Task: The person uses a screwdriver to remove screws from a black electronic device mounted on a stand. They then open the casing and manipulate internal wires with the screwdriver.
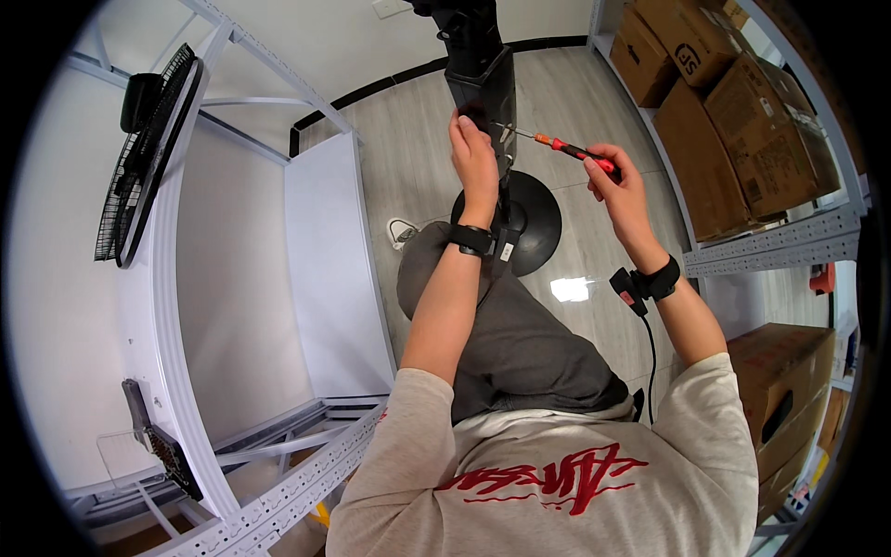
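A black upright stand, which looks like a pedestal fan's body, rises in front of me from a round black base on the floor. My left hand grips the left side of this stand, its fingertips partly hidden against the dark housing. In my right hand is a screwdriver with a red and black handle, held between thumb and fingers. Its thin shaft points left, and the tip meets the stand's right side near a small light-coloured metal part. Whether a screw sits there, I cannot make out.
On the left, a white shelf carries a round black fan grille and a small dark device. Cardboard boxes fill the rack at right, with more boxes below. A cable hangs by my right wrist.
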Motion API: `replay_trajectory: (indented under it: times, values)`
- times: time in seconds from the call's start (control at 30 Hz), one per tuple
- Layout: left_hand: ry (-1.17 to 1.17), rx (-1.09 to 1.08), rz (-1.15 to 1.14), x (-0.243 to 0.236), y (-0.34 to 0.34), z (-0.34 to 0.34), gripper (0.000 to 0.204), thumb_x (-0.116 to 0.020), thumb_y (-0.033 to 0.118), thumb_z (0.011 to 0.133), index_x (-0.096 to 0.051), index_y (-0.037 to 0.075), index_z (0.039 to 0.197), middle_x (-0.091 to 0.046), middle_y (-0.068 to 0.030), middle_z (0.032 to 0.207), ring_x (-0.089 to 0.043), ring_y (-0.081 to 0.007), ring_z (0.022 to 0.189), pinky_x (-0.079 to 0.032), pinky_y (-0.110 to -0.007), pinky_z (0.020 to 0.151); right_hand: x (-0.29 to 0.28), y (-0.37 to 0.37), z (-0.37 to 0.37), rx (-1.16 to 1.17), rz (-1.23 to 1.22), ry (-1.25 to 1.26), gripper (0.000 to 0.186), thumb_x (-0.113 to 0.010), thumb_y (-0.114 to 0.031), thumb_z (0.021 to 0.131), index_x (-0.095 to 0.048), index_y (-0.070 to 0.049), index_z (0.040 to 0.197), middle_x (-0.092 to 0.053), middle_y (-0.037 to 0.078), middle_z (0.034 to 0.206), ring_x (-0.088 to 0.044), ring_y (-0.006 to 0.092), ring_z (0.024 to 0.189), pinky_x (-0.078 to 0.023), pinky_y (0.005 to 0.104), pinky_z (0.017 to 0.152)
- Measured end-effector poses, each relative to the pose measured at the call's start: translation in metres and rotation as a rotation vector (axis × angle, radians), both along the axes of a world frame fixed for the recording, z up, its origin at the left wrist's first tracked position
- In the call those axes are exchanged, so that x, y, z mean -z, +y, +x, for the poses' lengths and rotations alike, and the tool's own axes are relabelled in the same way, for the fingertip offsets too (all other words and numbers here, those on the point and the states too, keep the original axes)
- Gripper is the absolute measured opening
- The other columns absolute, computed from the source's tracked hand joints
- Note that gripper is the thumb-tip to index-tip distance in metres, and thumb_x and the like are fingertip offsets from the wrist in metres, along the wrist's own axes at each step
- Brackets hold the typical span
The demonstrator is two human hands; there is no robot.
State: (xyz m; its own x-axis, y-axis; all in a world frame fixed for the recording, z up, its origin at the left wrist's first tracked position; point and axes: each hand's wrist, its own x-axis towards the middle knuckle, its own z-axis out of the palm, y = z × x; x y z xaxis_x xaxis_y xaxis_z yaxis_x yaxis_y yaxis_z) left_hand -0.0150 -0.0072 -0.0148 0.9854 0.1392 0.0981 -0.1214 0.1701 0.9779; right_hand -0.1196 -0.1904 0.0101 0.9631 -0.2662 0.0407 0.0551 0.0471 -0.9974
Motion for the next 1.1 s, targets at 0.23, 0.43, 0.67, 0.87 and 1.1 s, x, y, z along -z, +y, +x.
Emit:
replay_trajectory:
  times: [0.23, 0.43, 0.67, 0.87, 1.1]
  values:
    - [-0.008, -0.050, 0.097, -0.001, -0.006, -0.005, 0.050, -0.039, 0.035, 0.100, -0.036, 0.003, 0.139, -0.050, -0.0030, 0.071, -0.047, -0.0117, 0.064, -0.041, -0.027, 0.061, -0.003, 0.011, -0.009, -0.052, 0.001, 0.000, 0.020, -0.064, -0.016, 0.089, -0.059, -0.005, 0.106, -0.055, -0.003, 0.077, -0.052, 0.0051, 0.065, -0.041, 0.0199, 0.056]
    - [-0.050, -0.070, 0.119, 0.007, -0.004, -0.002, 0.045, -0.042, 0.022, 0.098, -0.038, 0.003, 0.138, -0.053, -0.0046, 0.076, -0.049, -0.0127, 0.067, -0.042, -0.028, 0.065, -0.005, 0.025, -0.002, -0.083, -0.048, 0.039, 0.020, -0.064, -0.016, 0.089, -0.059, -0.005, 0.106, -0.056, -0.002, 0.079, -0.052, 0.0059, 0.067, -0.043, 0.0208, 0.059]
    - [-0.097, -0.086, 0.091, 0.008, -0.003, -0.001, 0.036, -0.042, 0.017, 0.098, -0.043, 0.004, 0.131, -0.049, 0.0004, 0.079, -0.044, -0.0058, 0.067, -0.038, -0.021, 0.057, -0.005, 0.023, 0.001, -0.079, -0.093, 0.052, 0.020, -0.065, -0.016, 0.089, -0.060, -0.005, 0.105, -0.057, -0.002, 0.078, -0.051, 0.0056, 0.066, -0.042, 0.0205, 0.058]
    - [-0.081, -0.105, 0.166, 0.002, -0.004, -0.002, 0.035, -0.041, 0.018, 0.098, -0.045, 0.002, 0.130, -0.049, -0.0002, 0.079, -0.044, -0.0067, 0.067, -0.038, -0.022, 0.059, -0.010, 0.020, 0.007, -0.042, -0.256, -0.052, 0.018, -0.066, -0.014, 0.087, -0.063, -0.005, 0.102, -0.058, -0.002, 0.077, -0.051, 0.0059, 0.065, -0.041, 0.0207, 0.059]
    - [-0.034, -0.114, -0.038, 0.019, 0.011, 0.015, 0.036, -0.039, 0.019, 0.099, -0.042, 0.003, 0.131, -0.044, 0.0016, 0.072, -0.037, -0.0044, 0.056, -0.031, -0.020, 0.048, -0.018, 0.014, 0.010, -0.006, -0.224, -0.068, 0.018, -0.067, -0.013, 0.086, -0.063, -0.005, 0.102, -0.057, -0.002, 0.075, -0.052, 0.0058, 0.065, -0.042, 0.0209, 0.058]
